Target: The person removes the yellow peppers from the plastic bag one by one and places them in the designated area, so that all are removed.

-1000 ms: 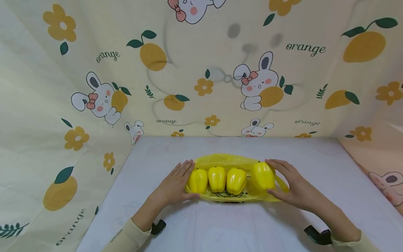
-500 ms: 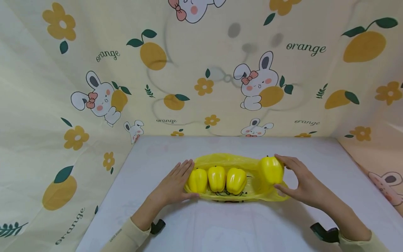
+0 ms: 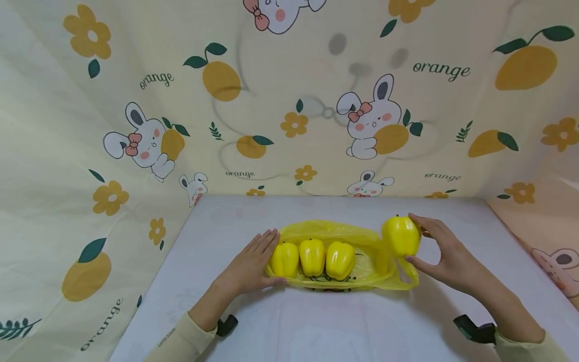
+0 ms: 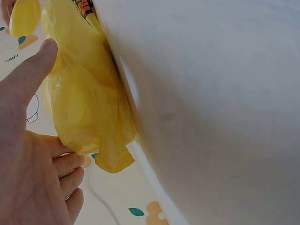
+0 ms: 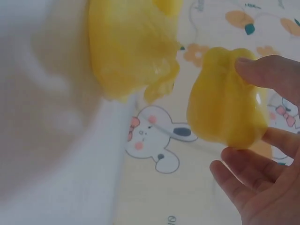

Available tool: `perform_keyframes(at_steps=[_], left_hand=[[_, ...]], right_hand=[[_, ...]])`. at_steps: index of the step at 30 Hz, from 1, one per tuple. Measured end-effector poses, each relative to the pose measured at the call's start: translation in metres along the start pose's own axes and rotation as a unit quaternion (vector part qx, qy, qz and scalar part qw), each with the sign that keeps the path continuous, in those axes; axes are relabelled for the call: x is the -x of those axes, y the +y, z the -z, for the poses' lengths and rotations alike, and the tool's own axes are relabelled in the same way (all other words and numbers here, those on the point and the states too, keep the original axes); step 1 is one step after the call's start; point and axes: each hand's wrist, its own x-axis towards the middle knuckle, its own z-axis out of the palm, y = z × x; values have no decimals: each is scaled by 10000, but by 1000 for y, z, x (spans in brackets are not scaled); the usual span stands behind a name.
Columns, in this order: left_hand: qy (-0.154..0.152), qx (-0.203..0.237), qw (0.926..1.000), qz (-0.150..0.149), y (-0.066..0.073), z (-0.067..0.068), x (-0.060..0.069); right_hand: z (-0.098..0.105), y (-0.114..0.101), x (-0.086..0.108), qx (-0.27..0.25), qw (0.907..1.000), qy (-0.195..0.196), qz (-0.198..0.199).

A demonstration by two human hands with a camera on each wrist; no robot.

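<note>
A yellow bell pepper point(image 3: 401, 236) is pinched between the thumb and fingers of my right hand point(image 3: 454, 257), raised at the right end of a yellow plastic bag point(image 3: 368, 281). In the right wrist view the held bell pepper point(image 5: 225, 101) is apart from the bag point(image 5: 133, 51). Several more lie in a row in the bag's open mouth: a left pepper point(image 3: 285, 260), a middle pepper point(image 3: 312, 257) and a right pepper point(image 3: 340, 260). My left hand point(image 3: 251, 264) rests against the bag's left end, fingers straight and thumb along the front. Dark print shows on the bag.
The bag lies on a white table point(image 3: 316, 327). Behind it and at both sides hangs a cream cloth point(image 3: 271, 115) printed with rabbits, flowers and oranges. Black straps with small blocks sit at both wrists, such as the right block point(image 3: 474, 329).
My right hand has lifted the bell pepper up and to the right, out of the bag's right end. My left hand and the other peppers have stayed in place.
</note>
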Motion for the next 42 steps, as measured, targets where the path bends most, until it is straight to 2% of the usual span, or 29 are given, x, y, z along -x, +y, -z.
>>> perform_keyframes(at_steps=[11, 22, 38, 42], left_hand=[[12, -6, 10000, -13, 1, 1, 0], [-17, -36, 10000, 3, 1, 1, -1], [-110, 7, 9999, 84, 3, 2, -2], [-99, -2, 9999, 91, 3, 2, -2]], right_hand=[[5, 19, 3, -68, 9997, 112, -188], [1, 39, 9, -76, 9996, 178, -215], [-11, 66, 21, -82, 9985, -260, -484], [-14, 70, 22, -138, 9967, -480, -634]])
